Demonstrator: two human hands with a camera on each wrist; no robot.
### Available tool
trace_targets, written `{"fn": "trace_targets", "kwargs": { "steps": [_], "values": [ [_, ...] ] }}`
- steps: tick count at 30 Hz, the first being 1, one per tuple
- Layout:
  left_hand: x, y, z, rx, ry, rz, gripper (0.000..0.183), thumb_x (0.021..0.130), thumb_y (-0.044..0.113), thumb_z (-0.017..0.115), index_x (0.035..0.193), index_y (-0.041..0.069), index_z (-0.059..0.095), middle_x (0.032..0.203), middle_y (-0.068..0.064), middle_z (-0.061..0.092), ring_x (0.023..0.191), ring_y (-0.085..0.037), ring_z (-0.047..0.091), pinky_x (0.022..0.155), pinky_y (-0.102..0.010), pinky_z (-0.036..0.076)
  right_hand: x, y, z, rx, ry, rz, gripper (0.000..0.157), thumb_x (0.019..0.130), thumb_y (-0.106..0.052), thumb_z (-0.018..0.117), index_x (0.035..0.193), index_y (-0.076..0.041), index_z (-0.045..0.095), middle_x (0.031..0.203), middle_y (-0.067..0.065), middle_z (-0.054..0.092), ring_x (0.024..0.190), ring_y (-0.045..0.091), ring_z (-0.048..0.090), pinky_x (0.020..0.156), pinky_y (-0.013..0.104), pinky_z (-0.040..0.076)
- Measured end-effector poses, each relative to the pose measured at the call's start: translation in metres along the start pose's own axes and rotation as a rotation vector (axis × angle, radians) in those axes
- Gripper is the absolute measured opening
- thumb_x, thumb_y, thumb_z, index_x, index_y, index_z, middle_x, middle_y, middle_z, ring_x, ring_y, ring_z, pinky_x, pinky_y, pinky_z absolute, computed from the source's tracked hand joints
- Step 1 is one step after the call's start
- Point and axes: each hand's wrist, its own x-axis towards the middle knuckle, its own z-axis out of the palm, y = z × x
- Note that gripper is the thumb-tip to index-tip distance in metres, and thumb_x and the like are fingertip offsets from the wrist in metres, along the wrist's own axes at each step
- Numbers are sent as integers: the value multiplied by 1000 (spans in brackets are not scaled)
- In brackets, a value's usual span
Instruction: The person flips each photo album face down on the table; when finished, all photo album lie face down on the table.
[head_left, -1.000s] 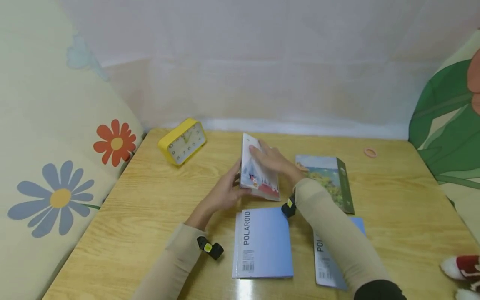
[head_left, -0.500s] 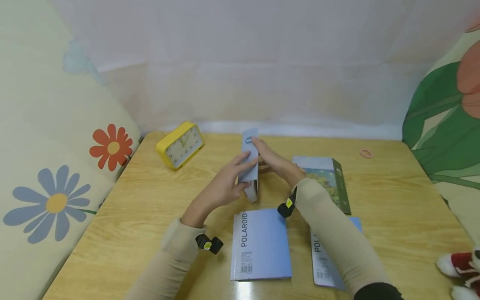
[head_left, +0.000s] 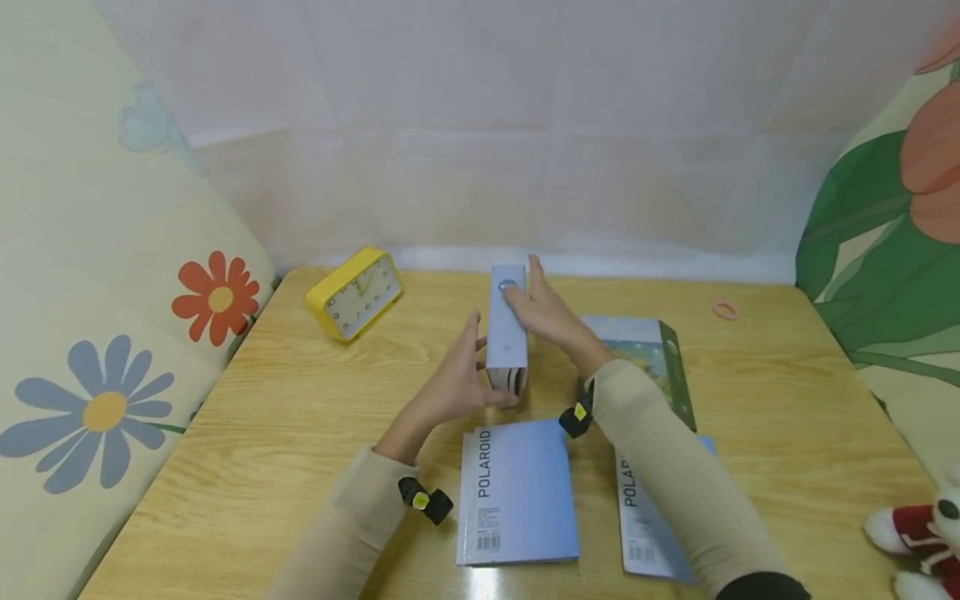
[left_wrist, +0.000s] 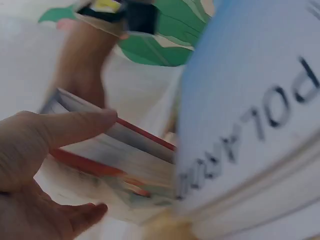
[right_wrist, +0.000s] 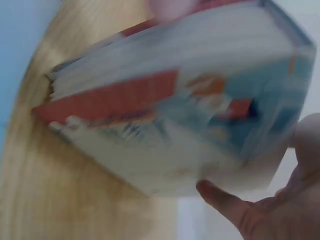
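Note:
A thick book [head_left: 507,340] with a pale blue spine and illustrated covers stands with its spine up, between both hands near the table's middle. My left hand [head_left: 463,382] holds it from the left, thumb along the near page end and fingers at the left cover. My right hand [head_left: 553,321] has its thumb on the spine by a small oval label, its fingers at the right cover. The right wrist view is blurred and shows the red, white and blue cover [right_wrist: 210,115] with a fingertip against it. In the left wrist view, the thumb crosses the book's page edges [left_wrist: 127,150].
Nearer me lies a blue POLAROID album [head_left: 528,492]. Another POLAROID album [head_left: 647,521] lies partly under my right sleeve, below a landscape-covered booklet [head_left: 678,367]. A yellow clock [head_left: 356,296] stands back left, a pink ring [head_left: 725,310] back right. A plush toy [head_left: 918,533] is at lower right.
The book has turned from showing its illustrated cover to showing its spine upright. My right thumb has come onto the spine, and my left fingers have slid off it to the left side.

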Motion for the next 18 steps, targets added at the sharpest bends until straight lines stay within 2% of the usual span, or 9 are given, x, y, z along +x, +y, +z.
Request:
{"fn": "trace_targets", "kwargs": {
  "steps": [3,5,8,12,18],
  "values": [
    [5,-17,8,-21,-37,10,135,69,11,91,159,12,-9,160,-20,22,138,-37,37,109,-53,36,-2,-8,4,-108,11,-24,90,99,-55,46,160,-19,-10,163,24,7,146,42,18,116,57,19],
    [9,-25,14,-34,-58,48,130,70,6,89,160,16,-4,153,-18,36,132,-34,45,108,-50,38,-3,-11,7,-175,-4,-16,95,96,-61,48,160,-19,-8,163,24,3,147,43,12,116,58,16],
    [13,-30,20,-65,-71,122,122,70,-5,84,158,20,4,135,-15,49,116,-31,54,101,-47,45,-5,-10,11,-241,-8,-4,97,94,-64,49,160,-18,-5,162,26,2,147,44,13,116,58,17],
    [14,-28,24,-51,-49,127,123,66,-9,82,157,19,6,130,-15,52,112,-30,55,100,-48,45,-5,-7,12,-264,13,-19,95,96,-61,50,160,-16,-4,161,28,7,145,46,20,115,58,22],
    [17,-27,23,-21,-45,86,127,63,-7,85,158,16,3,133,-14,50,115,-29,54,103,-46,42,-6,-5,7,-258,12,-26,87,99,-53,48,161,-18,-2,162,25,11,144,44,25,114,56,27]
  ]
}}
